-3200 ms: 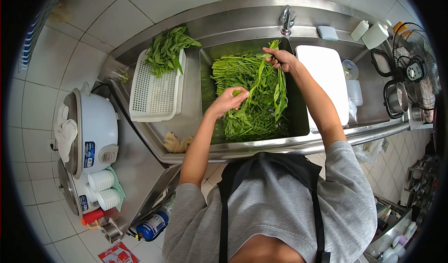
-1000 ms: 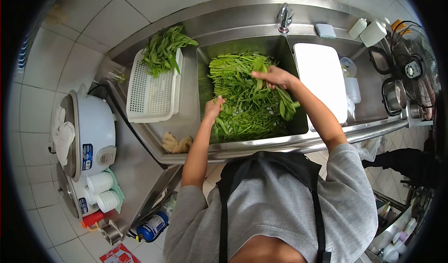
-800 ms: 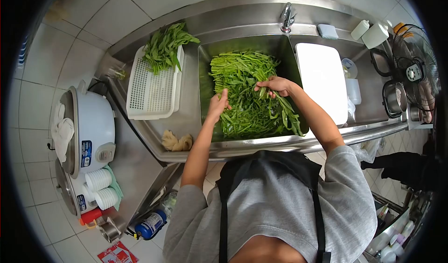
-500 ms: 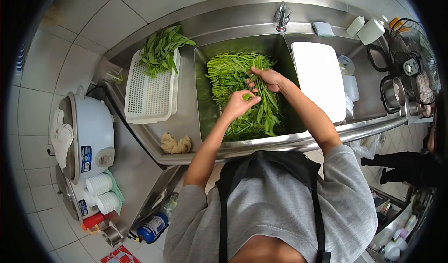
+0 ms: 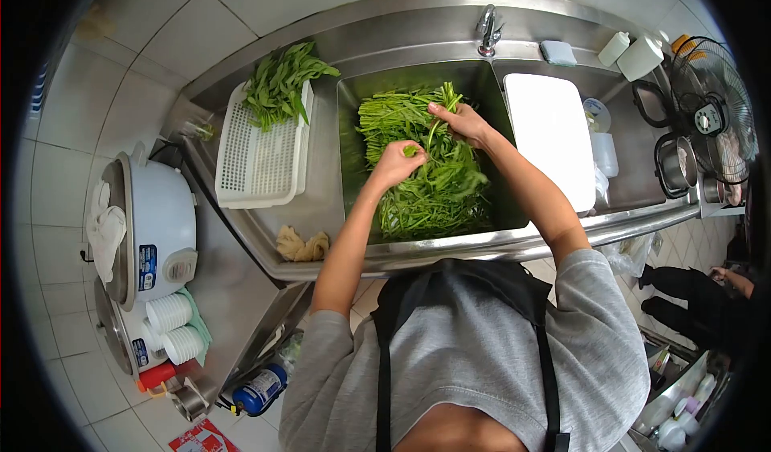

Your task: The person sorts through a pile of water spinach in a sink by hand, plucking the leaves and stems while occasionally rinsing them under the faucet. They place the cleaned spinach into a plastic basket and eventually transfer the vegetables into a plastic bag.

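Note:
A heap of leafy green vegetables (image 5: 434, 199) with long stems fills much of the steel sink basin (image 5: 350, 99). Over the heap, my right hand (image 5: 464, 124) is closed around a small bunch of green stems (image 5: 446, 95), their cut ends pointing up and away from me. My left hand (image 5: 400, 163), lower and to the left, has its fingers pinched on a bit of green leaf (image 5: 410, 151). Leaves hang below the right hand towards the heap. Some of the fingertips on both hands are hidden.
Left of the basin, a white perforated basket (image 5: 257, 171) carries loose greens (image 5: 289, 83). A tan cloth (image 5: 302, 245) lies near the front edge. A white board (image 5: 550, 143) covers part of the right basin. The faucet (image 5: 487, 30) stands behind; a fan (image 5: 711, 115) and another person (image 5: 699, 291) are at right.
My left hand has moved left and slightly away from me. The right hand has turned its bunch so the stem ends now stick up above the thumb. The person at right has shifted.

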A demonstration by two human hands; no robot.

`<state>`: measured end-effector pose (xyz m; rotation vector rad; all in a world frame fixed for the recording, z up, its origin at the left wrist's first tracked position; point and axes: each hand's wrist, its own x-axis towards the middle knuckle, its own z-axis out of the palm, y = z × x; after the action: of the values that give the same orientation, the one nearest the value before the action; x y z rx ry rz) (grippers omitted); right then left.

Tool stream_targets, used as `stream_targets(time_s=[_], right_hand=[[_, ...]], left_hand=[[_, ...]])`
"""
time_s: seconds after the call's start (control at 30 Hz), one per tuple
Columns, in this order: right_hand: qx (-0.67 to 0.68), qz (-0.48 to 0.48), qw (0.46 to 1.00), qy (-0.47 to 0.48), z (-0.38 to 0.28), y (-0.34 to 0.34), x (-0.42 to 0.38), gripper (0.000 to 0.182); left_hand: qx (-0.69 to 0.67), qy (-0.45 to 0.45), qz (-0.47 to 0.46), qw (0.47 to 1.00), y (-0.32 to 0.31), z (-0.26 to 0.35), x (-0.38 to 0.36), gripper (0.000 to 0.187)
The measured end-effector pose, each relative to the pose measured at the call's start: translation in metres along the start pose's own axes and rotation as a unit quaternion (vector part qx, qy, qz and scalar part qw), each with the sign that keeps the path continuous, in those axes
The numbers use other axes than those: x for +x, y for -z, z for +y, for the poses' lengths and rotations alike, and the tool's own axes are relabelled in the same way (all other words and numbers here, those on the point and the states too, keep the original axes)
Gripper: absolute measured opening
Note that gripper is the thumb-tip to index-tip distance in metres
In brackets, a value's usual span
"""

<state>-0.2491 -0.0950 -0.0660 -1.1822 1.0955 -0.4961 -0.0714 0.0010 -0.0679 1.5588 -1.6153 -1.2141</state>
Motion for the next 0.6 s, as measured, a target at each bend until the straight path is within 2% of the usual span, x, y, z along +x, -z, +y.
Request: stream_targets(time_s=[0.03, 0.2, 0.4, 0.6], right_hand=[[-0.006, 0.003, 1.000, 0.010, 0.000, 0.002, 0.003, 0.040], [-0.004, -0.019, 0.999, 0.028, -0.018, 0.006, -0.003, 0.043], [-0.032, -0.022, 0.999, 0.035, -0.016, 0.008, 0.009, 0.043], [-0.080, -0.024, 0.996, -0.026, -0.012, 0.013, 0.016, 0.052]], left_hand=[[0.005, 0.021, -0.013, 1.000, 0.007, 0.002, -0.001, 0.018], [-0.037, 0.099, -0.080, 0.991, 0.025, 0.013, -0.005, 0.017], [-0.160, 0.087, -0.112, 0.977, 0.025, 0.005, -0.002, 0.016], [-0.192, 0.113, -0.068, 0.972, 0.022, 0.003, 0.000, 0.023]])
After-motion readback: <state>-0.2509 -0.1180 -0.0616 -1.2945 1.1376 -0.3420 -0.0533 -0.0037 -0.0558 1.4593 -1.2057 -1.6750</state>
